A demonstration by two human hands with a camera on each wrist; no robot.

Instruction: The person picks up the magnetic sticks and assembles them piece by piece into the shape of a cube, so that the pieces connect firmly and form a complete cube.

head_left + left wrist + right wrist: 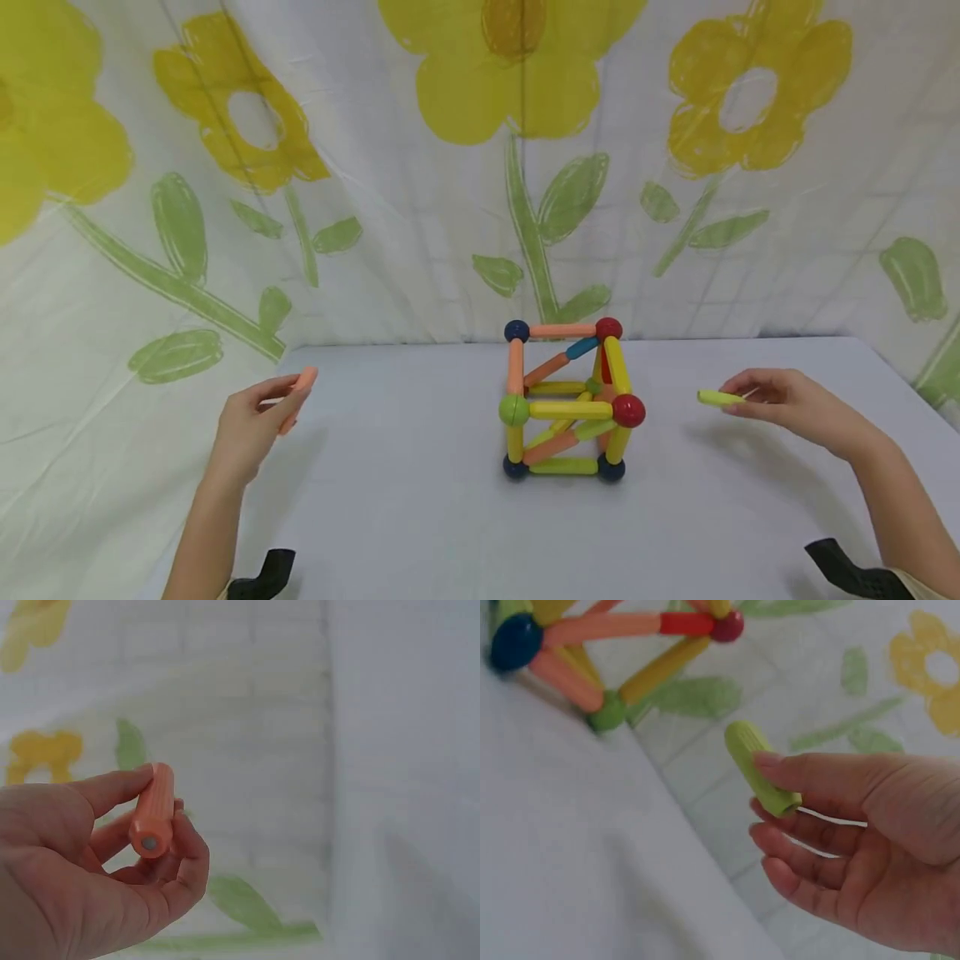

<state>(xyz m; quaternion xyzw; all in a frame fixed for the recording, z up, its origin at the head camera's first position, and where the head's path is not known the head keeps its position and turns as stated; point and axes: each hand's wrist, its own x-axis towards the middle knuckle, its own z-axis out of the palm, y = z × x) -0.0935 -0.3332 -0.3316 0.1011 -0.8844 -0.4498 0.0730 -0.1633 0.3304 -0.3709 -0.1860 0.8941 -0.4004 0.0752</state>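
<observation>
My left hand (251, 421) pinches an orange magnetic rod (157, 801) between thumb and fingers, in the air at the table's left side. A small silvery disc shows in the rod's near end in the left wrist view. Over on the right, my right hand (795, 408) holds a yellow-green magnetic rod (742, 741) by thumb and forefinger, its other fingers loosely bent. Between the hands, well apart from both, stands a cube-like frame of coloured rods and balls (570, 410). A red ball (628, 411) and a green ball (513, 410) mark its upper front corners.
The frame stands on a white table (405, 500), its dark blue balls (611, 468) resting on the surface. Behind the table hangs a white cloth (420, 250) printed with yellow flowers. Dark straps (262, 575) show near both forearms.
</observation>
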